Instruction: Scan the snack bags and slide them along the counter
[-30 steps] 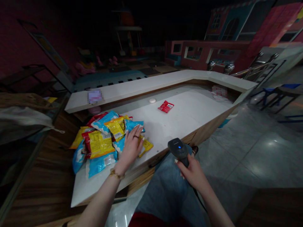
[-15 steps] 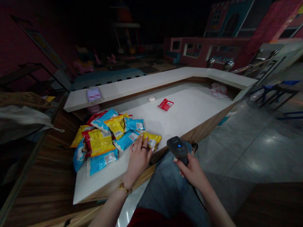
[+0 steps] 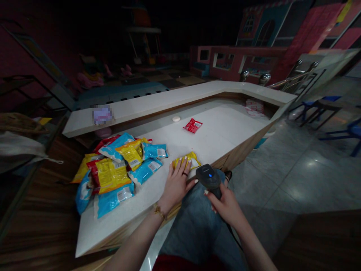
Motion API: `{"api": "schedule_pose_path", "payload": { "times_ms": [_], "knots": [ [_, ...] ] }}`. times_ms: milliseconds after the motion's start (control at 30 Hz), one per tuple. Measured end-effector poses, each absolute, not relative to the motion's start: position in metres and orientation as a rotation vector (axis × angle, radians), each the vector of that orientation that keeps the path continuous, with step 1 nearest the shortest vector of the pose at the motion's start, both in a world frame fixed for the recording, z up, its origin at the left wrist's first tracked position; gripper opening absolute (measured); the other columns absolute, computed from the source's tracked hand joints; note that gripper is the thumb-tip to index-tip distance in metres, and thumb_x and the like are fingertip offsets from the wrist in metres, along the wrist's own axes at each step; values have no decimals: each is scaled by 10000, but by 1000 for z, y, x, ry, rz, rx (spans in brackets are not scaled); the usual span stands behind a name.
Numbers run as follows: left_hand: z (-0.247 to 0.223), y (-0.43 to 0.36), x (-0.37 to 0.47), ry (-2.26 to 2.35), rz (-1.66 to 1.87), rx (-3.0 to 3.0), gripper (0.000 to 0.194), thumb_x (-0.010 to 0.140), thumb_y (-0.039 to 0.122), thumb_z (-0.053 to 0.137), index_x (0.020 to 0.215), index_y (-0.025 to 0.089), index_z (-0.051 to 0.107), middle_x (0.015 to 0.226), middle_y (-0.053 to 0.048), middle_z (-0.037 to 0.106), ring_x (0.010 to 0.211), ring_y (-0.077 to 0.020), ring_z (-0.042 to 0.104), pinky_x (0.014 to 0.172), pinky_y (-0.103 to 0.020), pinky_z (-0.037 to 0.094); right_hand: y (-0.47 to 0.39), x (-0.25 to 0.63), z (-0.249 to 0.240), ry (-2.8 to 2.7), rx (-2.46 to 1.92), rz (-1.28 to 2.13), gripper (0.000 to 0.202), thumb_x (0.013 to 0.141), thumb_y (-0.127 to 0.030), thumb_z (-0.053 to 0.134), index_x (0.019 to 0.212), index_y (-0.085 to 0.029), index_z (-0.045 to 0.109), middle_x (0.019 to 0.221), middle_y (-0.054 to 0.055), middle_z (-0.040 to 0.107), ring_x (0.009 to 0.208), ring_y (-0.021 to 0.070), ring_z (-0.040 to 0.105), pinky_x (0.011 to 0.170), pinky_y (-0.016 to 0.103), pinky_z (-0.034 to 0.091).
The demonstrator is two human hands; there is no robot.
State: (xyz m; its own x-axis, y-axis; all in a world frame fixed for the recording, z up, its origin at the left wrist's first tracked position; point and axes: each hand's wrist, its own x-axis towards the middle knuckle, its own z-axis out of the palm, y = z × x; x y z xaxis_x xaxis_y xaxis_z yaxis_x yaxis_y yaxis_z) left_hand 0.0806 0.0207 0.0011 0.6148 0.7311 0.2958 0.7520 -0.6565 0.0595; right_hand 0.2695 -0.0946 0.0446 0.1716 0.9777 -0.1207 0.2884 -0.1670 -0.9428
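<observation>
My left hand (image 3: 178, 182) lies with fingers stretched out on a yellow snack bag (image 3: 194, 159) near the counter's front edge, covering part of it. My right hand (image 3: 225, 203) is wrapped round the handle of a black barcode scanner (image 3: 208, 176), which shows a small blue light. The scanner's head is just to the right of the yellow bag, tilted towards it. Left of my left hand is a pile of blue, yellow and red snack bags (image 3: 111, 175), several with barcodes showing. A single red packet (image 3: 193, 125) sits farther back on the white counter (image 3: 220, 131).
A raised white ledge (image 3: 158, 98) runs along the counter's back, bearing a blurred-out item (image 3: 102, 114) at its left. A small white round object (image 3: 176, 119) sits near the red packet. Blue stools (image 3: 357, 130) stand at the right, and a whitish bag (image 3: 21, 150) at the left.
My left hand has slid to the right with the yellow bag, bringing it nearer the scanner. The fingers now lie over more of the bag. The view has shifted slightly.
</observation>
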Motion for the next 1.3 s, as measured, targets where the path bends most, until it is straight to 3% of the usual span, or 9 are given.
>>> {"api": "schedule_pose_path", "payload": {
  "times_ms": [167, 367, 467, 600, 833, 1300],
  "knots": [
    [-6, 24, 77, -1229, -439, -2781, 771, 1035, 564, 502, 1668, 176, 293, 1732, -148, 300, 1617, -341, 242, 1312, -618, 176, -93, 270, 40, -1233, -1614, 1043, 291, 864, -477, 619, 979, -210, 602, 499, -59, 590, 433, 202, 637, 453, 272, 471],
    [-4, 37, 72, -1278, -520, -2729, 606, 1083, 370, 415, 1667, 247, 310, 1747, -126, 272, 1622, -307, 242, 1308, -624, 162, -93, 270, 37, -1238, -1605, 1057, 261, 884, -456, 611, 987, -217, 596, 499, -69, 577, 431, 193, 630, 441, 259, 457],
    [-4, 47, 71, -1351, -524, -2693, 618, 1075, 382, 440, 1662, 231, 322, 1753, -148, 244, 1606, -341, 275, 1293, -642, 188, -92, 269, 39, -1246, -1604, 1046, 242, 887, -448, 610, 962, -219, 590, 508, -67, 583, 434, 187, 633, 447, 255, 449],
    [-4, 50, 72, -1367, -495, -2685, 597, 1074, 427, 445, 1637, 241, 377, 1708, -162, 351, 1529, -337, 411, 1286, -641, 204, -90, 267, 43, -1253, -1610, 1035, 262, 884, -457, 608, 962, -207, 605, 513, -60, 586, 436, 193, 635, 453, 261, 453],
    [3, 45, 72, -1350, -596, -2698, 637, 1027, 392, 553, 1624, 233, 395, 1526, -145, 560, 1406, -315, 505, 1288, -629, 214, -91, 263, 47, -1288, -1615, 1062, 283, 888, -434, 598, 1028, -189, 628, 519, -57, 582, 446, 202, 644, 450, 263, 456],
    [4, 44, 71, -1350, -628, -2671, 667, 986, 337, 617, 1612, 228, 414, 1541, -136, 552, 1413, -330, 471, 1288, -630, 202, -95, 262, 48, -1301, -1618, 1054, 262, 873, -414, 591, 1020, -201, 632, 517, -51, 583, 439, 208, 638, 453, 276, 462]
  ]
}}
